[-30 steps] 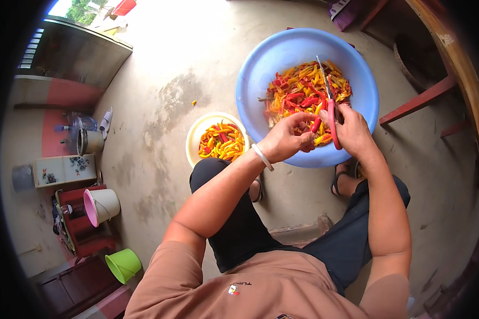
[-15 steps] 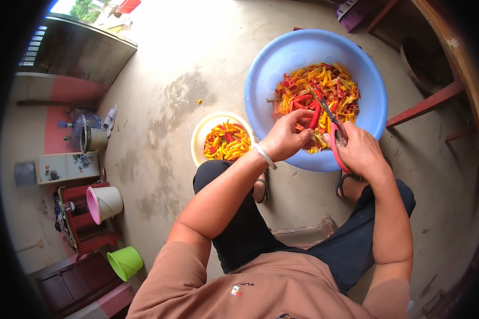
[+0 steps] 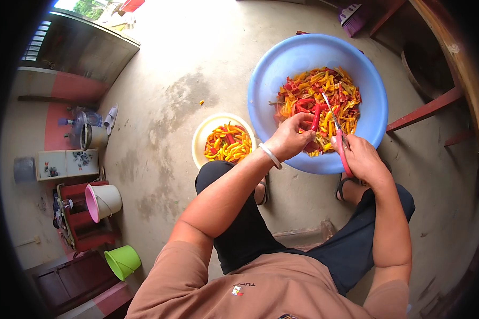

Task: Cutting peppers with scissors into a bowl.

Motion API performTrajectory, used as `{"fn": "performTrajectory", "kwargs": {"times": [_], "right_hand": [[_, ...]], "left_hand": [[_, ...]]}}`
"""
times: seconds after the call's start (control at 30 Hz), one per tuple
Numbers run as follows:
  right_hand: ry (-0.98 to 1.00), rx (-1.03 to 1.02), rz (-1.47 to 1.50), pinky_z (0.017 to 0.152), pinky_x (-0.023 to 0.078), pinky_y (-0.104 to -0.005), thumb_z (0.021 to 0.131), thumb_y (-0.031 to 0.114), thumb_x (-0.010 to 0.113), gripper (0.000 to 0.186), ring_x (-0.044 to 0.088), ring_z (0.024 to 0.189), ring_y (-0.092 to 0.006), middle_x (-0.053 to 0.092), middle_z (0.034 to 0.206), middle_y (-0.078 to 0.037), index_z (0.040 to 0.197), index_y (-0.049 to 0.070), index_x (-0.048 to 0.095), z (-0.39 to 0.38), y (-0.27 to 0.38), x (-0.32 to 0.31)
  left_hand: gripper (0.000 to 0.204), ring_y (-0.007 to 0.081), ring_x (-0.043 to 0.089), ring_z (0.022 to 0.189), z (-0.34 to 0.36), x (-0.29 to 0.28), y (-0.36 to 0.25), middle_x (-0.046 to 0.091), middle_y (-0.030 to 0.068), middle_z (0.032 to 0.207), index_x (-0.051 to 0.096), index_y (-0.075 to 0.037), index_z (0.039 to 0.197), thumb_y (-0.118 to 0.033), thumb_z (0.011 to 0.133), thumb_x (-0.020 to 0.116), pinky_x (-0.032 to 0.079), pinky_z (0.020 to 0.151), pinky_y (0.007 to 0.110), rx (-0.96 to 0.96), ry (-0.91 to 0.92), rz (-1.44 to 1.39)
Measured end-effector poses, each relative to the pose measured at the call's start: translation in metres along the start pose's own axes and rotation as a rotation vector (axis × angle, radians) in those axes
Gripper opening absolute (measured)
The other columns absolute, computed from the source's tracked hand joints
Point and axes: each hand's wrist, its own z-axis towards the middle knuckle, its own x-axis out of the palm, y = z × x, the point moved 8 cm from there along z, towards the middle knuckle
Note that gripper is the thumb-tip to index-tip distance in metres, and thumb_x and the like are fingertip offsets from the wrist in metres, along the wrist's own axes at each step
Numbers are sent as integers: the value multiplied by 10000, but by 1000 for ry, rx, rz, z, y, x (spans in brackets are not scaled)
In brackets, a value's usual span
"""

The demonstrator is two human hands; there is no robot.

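Observation:
A large blue basin (image 3: 274, 74) holds a heap of cut red and yellow chili peppers (image 3: 340, 87). Over its near part, my left hand (image 3: 292, 137) is closed on a red chili pepper (image 3: 316, 117) that points up and away from me. My right hand (image 3: 359, 158) grips scissors (image 3: 336, 119) with pink-red handles, their blades reaching over the heap just right of the held pepper. The blades look closed or nearly so. Left of the basin stands a smaller cream bowl (image 3: 198, 139) with whole yellow and red chili peppers (image 3: 229, 142).
On the concrete floor (image 3: 159, 159) a small yellow scrap (image 3: 201, 102) lies left of the basin. Along the left wall are a pink-and-white bucket (image 3: 105, 202), a green bucket (image 3: 123, 262) and slippers (image 3: 110, 118). A red wooden leg (image 3: 426, 109) slants close by the basin's right side.
The scissor blades were open beside the red pepper and have come together, swinging slightly right of it. My left hand keeps its hold. The whole view has shifted a little.

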Motion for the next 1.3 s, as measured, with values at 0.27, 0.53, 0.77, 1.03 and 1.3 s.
{"fn": "performTrajectory", "kwargs": {"times": [0.27, 0.53, 0.77, 1.03, 1.3], "right_hand": [[30, -15, -87, 773, 477, -472, 877, 505, 515, 576, 608, 873, -431, 628, 867, -291, 925, -64, 588, -5, 25, -2], [-19, -45, -135, 757, 481, -489, 901, 423, 492, 478, 609, 834, -432, 627, 827, -279, 831, -27, 637, 3, 19, 6], [34, -3, -20, 788, 477, -475, 889, 507, 490, 571, 605, 873, -432, 623, 852, -292, 888, -48, 623, 2, 19, 7], [46, 18, -122, 852, 468, -458, 876, 505, 499, 574, 609, 932, -413, 635, 914, -288, 928, -56, 613, -1, 34, 10], [7, -17, -138, 834, 472, -480, 912, 401, 469, 474, 614, 901, -418, 634, 881, -288, 895, -47, 622, 3, 34, 20]], "left_hand": [[385, 211, 656, 845, 2, 2, -2, 589, 129, 1012, 431, 20, 1252, -89, 912, 576, 580, 753, 343, 123, 5, 10], [372, 218, 658, 826, -1, 0, -1, 587, 117, 1001, 440, 19, 1250, -72, 912, 564, 580, 758, 360, 21, -10, -19], [368, 183, 621, 883, 5, -5, 2, 595, 90, 996, 457, -1, 1250, -70, 903, 560, 549, 776, 335, -26, -92, -217], [413, 168, 630, 841, 4, -11, 0, 601, 118, 1014, 454, 22, 1258, -42, 880, 608, 547, 736, 292, 43, -157, -142], [454, 181, 638, 868, 2, -12, -1, 599, 117, 1044, 443, 46, 1268, -59, 869, 634, 549, 758, 310, -32, -120, -170]]}}
